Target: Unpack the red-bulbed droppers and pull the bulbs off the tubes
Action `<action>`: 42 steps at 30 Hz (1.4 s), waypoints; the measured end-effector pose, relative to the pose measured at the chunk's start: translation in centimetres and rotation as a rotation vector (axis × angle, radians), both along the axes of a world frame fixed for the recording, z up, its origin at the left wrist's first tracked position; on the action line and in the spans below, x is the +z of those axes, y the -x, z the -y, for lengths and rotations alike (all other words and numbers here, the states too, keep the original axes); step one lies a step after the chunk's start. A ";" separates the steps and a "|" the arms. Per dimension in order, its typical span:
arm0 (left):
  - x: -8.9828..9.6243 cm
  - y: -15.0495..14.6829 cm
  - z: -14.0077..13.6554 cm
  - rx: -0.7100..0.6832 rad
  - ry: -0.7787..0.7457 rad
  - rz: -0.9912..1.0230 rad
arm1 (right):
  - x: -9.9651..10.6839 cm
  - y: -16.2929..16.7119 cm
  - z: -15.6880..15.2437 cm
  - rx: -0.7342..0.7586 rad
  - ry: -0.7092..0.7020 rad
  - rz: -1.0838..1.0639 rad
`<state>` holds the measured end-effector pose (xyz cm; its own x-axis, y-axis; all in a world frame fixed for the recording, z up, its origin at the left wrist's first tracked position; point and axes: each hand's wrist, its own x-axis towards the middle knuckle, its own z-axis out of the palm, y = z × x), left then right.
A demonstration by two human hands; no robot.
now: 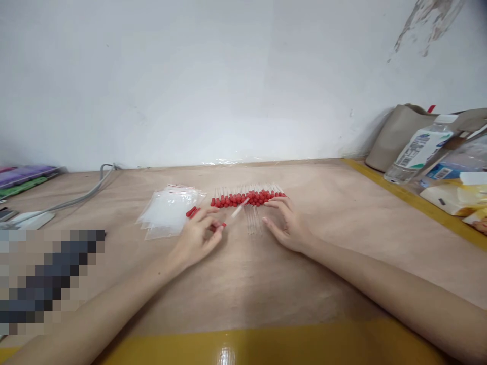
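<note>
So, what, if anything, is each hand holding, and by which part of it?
The left hand pinches a pale dropper by its red bulb. The right hand is open, with nothing visibly held.

Dropper bulbs (253, 197) are red, their tubes (252, 220) clear; zip bags (163, 210) translucent, red-lined. The brown table (243, 284) has yellow tape (243, 344) along its near edge.

We can read no words, brands or numbers here. On the plastic water bottle (422, 147) we see a white label (416, 144) with a barcode and print too blurred for us to decipher. We find another barcode (442, 174) on the blue-and-clear plastic package (461, 161), its digits illegible.
</note>
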<state>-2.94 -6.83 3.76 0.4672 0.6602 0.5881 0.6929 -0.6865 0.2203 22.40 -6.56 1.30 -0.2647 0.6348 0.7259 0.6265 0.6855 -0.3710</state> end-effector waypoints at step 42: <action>-2.9 -3.1 0.0 -0.363 -0.235 -0.132 | -2.1 0.7 1.0 0.284 -0.250 0.252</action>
